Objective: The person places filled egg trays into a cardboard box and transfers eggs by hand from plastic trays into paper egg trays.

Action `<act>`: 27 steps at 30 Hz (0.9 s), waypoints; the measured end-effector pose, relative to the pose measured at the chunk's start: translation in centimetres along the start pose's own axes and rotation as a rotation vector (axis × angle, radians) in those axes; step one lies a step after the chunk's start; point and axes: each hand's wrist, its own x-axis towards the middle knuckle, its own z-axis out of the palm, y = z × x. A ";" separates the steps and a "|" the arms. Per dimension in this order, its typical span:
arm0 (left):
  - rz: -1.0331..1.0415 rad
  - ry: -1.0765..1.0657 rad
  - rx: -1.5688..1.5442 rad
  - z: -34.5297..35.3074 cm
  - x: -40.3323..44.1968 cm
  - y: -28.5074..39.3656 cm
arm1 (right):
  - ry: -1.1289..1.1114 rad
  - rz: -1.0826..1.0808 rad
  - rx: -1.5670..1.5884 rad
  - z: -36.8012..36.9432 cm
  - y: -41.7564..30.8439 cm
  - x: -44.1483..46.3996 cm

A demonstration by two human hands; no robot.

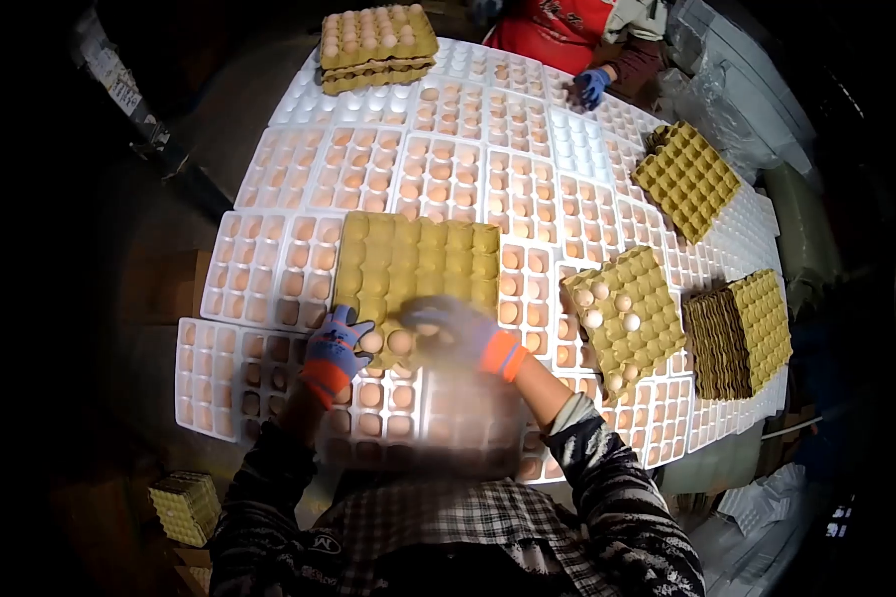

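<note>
An egg tray (418,254) of yellow-brown pulp lies over white foam egg trays in front of me, its upper cells without eggs. Along its near edge sit a few eggs (400,342). My left hand (336,343), in a blue glove with an orange cuff, is at the tray's near left corner; thumb and fingers appear closed about an egg (371,341). My right hand (455,330), gloved alike, is over the tray's near right part. Motion smears its fingers, so its grip is unclear. Below the tray, more eggs (370,395) rest in white cells.
White foam trays (438,174) with eggs cover the table. At right lie a pulp tray (632,313) with several eggs, stacked pulp trays (737,333) and another pulp tray (689,181). A full egg stack (378,45) stands far left. Across the table, a person's gloved hand (592,87) shows.
</note>
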 end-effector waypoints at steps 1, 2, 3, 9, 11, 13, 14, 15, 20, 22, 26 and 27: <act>0.042 0.072 -0.070 0.5 -0.1 -0.5 | -0.142 0.035 -0.383 0.3 -1.2 0.6; 0.000 0.089 -0.206 0.7 0.0 -0.8 | -0.164 -0.074 -0.551 1.9 -0.2 1.2; 0.100 0.096 -0.097 0.0 0.3 -0.9 | -0.264 -0.098 -0.665 2.8 -0.6 2.2; -0.028 -0.050 -0.472 -3.5 3.9 -3.2 | -0.301 -0.081 -0.624 2.7 0.4 3.5; -0.017 -0.003 -0.515 -4.6 6.9 -0.9 | -0.098 -0.024 -0.377 -1.5 0.9 1.5; -0.006 0.021 -0.470 -5.5 10.7 2.8 | 0.075 0.109 -0.207 -6.9 3.3 0.2; 0.026 0.017 -0.546 -5.1 13.3 4.7 | 0.107 0.193 -0.243 -10.3 4.7 -0.1; 0.058 0.012 -0.622 -4.5 15.9 6.5 | 0.188 0.266 -0.291 -13.2 7.6 -0.1; 0.257 0.057 -0.868 0.1 30.7 16.7 | 0.592 0.588 -0.468 -29.2 23.2 -0.2; 0.214 0.026 -0.960 3.3 36.9 19.8 | 0.594 0.764 -0.597 -33.1 24.4 0.9; 0.209 0.092 -0.630 7.9 47.4 24.1 | 0.479 0.831 -0.730 -35.9 31.1 3.2; 0.213 0.155 -0.542 9.1 49.2 24.8 | 0.413 0.820 -0.745 -36.1 32.8 3.4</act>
